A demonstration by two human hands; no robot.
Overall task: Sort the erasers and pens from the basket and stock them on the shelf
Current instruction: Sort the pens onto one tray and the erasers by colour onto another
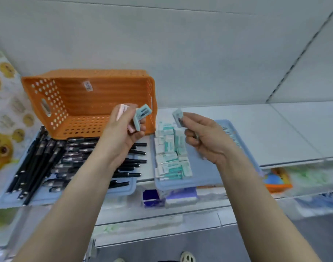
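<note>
Before the orange basket [82, 110], the left hand [122, 137] grips a pink eraser [121, 111] and a teal eraser [143, 115], both roughly upright; the right hand [205, 138] pinches a grey eraser [178, 117] upright.

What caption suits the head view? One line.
Left hand grips two erasers; right hand pinches a third eraser over the eraser tray, beside pens and orange basket.

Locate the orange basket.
Head view, left of centre: the basket lies tipped on its side on the shelf, behind the pen tray and left of the eraser tray.
</note>
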